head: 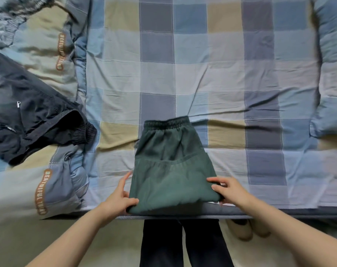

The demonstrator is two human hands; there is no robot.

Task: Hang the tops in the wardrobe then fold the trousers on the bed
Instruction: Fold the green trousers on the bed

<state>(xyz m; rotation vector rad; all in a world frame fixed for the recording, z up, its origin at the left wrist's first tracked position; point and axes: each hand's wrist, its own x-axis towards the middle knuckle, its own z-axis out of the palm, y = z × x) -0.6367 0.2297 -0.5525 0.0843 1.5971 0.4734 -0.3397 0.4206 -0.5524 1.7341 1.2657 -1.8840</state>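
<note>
Already folded, the green trousers (172,166) lay at the near edge of the bed (231,78), waistband pointing away from the person. Left hand (118,197) pinched the bundle's near left corner, thumb on top and fingers along the side. Right hand (228,187) clamped the near right corner, fingers curled over the fold. Dark trousers (29,120) lay unfolded by the left edge, on a checked quilt (48,54). A pair of slippers (248,229) sat on the floor below the near edge
</note>
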